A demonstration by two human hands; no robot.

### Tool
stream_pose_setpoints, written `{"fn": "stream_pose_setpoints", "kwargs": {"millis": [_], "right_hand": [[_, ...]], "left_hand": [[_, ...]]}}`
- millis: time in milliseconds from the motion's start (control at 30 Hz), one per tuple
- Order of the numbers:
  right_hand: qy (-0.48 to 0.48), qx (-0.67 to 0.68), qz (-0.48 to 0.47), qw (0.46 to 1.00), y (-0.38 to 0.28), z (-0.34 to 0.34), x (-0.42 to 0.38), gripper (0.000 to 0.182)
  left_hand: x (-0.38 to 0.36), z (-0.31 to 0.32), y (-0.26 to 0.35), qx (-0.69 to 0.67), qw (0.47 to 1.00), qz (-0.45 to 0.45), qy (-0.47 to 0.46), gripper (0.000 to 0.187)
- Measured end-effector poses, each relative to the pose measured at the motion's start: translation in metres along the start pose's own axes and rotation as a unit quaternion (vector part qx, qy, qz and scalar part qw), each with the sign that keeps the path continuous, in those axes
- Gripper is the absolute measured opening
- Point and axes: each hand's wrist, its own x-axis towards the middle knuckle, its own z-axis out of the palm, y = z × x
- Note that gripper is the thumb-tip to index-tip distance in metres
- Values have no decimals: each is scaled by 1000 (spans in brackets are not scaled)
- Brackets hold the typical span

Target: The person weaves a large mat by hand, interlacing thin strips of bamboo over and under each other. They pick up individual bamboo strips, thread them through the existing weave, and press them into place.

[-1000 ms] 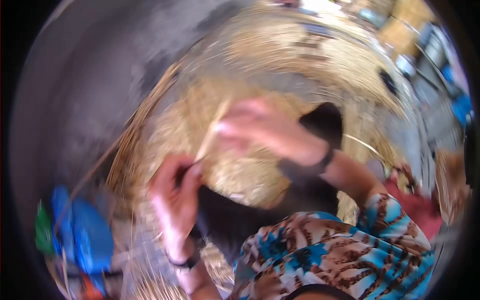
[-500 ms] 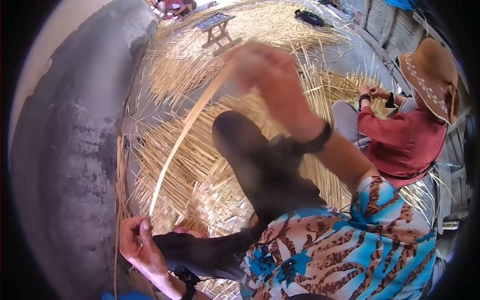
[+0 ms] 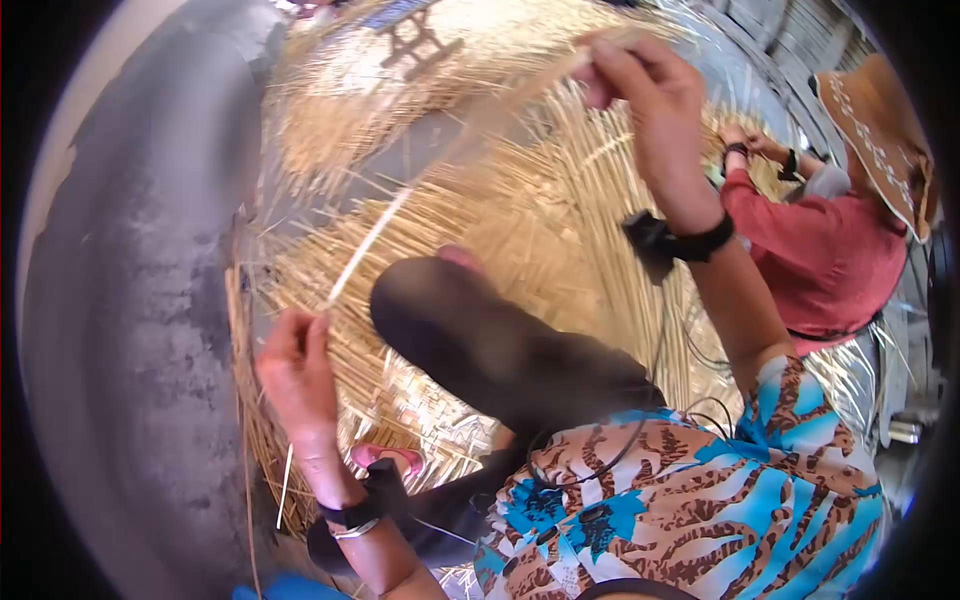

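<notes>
Well apart, the left hand (image 3: pixel 300 375) at centre left and the right hand (image 3: pixel 655 110) at upper right pinch a long, pale, flat strip (image 3: pixel 375 235) slanting through the upper middle above straw-coloured woven matting (image 3: pixel 540 250).

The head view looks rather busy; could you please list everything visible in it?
Strip: one, pale, between the hands
Woven matting: count unclear, straw-coloured, around the knee
Unwoven strips: many, straw-coloured, around the matting
Small stand: one, brown, bluish top, top edge
Wall: one, grey, left
Co-worker: one, red top, brown hat, right
Unclear item: one, blue, bottom left
Shiny object: one, silver, right edge
Shoe: one clear, pink, by the left wrist
Wrist straps: two, black, own wrists
Patterned top: one, blue, brown and white, bottom right
Trousers: one pair, dark, centre
Left hand: one, bare, left of centre
Right hand: one, bare, upper right
</notes>
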Motion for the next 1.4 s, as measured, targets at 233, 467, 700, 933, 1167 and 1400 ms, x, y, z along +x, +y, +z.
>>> {"fn": "stream_pose_setpoints", "kwargs": {"millis": [233, 467, 700, 933, 1167, 1400], "right_hand": [[-209, -47, 273, 938, 86, -22, -6, 29], [-279, -408, 454, 741, 262, -121, -127, 27], [-307, -605, 373, 633, 295, -111, -206, 23], [-264, -537, 336, 727, 271, -76, -181, 15], [-122, -406, 209, 882, 238, -14, -98, 15], [-32, -190, 132, 972, 218, 52, 37, 13]], "left_hand": [[-15, 54, -82, -125, 985, -110, -51, 3], [-94, 116, -155, -319, 878, -313, -170, 4], [-127, 164, -184, -258, 895, -298, -209, 8], [-144, 212, -217, -276, 863, -331, -262, 9], [-156, 251, -214, -312, 834, -314, -327, 10], [-201, 267, -242, -294, 831, -321, -346, 10]]}}
